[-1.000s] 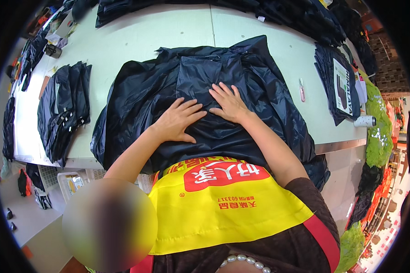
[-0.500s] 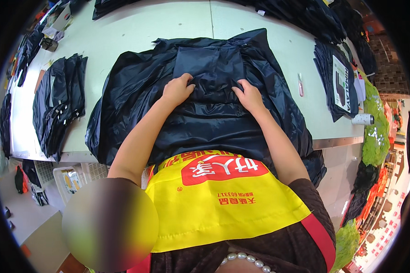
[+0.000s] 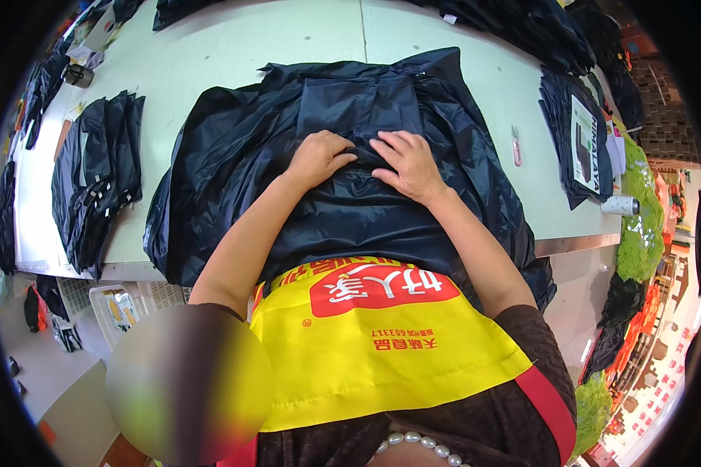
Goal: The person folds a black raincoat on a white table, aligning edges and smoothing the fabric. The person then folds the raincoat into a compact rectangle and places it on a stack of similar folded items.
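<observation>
A shiny black garment (image 3: 249, 202) lies bunched over the near half of the table, hanging over its front edge toward my yellow apron. A smoother rectangular panel of the same black cloth (image 3: 354, 105) lies on its upper middle. My left hand (image 3: 319, 159) is at the panel's lower edge, thumb and fingers closed on a fold of the garment. Just to its right, my right hand (image 3: 410, 166) rests on the cloth, fingers spread and thumb apart, gripping nothing.
Stacked black pieces (image 3: 97, 183) lie at the left, with another black stack (image 3: 572, 140) at the right. Small snips (image 3: 516, 146) and a white thread cone (image 3: 620, 205) are on the right side. More black cloth (image 3: 514, 31) covers the far edge; a dark cup (image 3: 78, 75) stands far left.
My right hand has moved left and slightly down, its fingers now spread. My left hand has shifted right and down along the panel's lower edge. The two hands are closer together.
</observation>
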Tool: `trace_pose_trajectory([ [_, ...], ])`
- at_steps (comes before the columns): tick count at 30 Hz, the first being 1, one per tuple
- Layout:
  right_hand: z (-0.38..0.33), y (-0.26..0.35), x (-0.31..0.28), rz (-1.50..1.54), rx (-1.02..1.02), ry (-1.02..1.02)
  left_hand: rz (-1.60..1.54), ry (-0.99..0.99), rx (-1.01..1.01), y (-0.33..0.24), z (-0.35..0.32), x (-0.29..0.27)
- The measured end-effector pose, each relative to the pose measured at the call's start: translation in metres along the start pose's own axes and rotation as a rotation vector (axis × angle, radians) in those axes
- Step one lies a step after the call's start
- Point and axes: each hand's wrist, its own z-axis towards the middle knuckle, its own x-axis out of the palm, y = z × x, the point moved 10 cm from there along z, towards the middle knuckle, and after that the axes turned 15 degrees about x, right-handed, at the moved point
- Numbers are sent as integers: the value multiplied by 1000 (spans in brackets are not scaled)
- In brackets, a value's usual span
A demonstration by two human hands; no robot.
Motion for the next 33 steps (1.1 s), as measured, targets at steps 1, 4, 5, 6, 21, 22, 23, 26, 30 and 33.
trace_pose_trajectory([
  [1, -4, -10, 12, 23, 24, 41, -50, -18, -61, 6, 0, -1],
  [4, -4, -40, 40, 103, 137, 74, -263, -112, -276, 22, -4, -2],
  [5, -4, -44, 46, 89, 154, 91, -184, -88, -239, 17, -2, -4],
  [6, -3, -46, 50, 78, 174, 107, -104, -61, -201, 12, -2, -4],
  [21, 7, -17, 49, 40, 24, 47, 71, 172, -193, 31, 10, 9],
  [22, 9, -25, 48, 97, 88, 18, 164, 159, -166, 16, 13, 0],
  [23, 10, -34, 51, 113, 125, 33, 365, 54, -21, -11, 22, -19],
  [26, 15, -52, 64, 173, 226, 134, 484, 54, 87, -30, 24, -24],
  [30, 31, -19, 31, -121, 52, 41, 431, 22, -14, 5, 23, -10],
  [33, 35, -1, 18, -184, 6, -7, 396, 62, -64, 27, 31, -4],
])
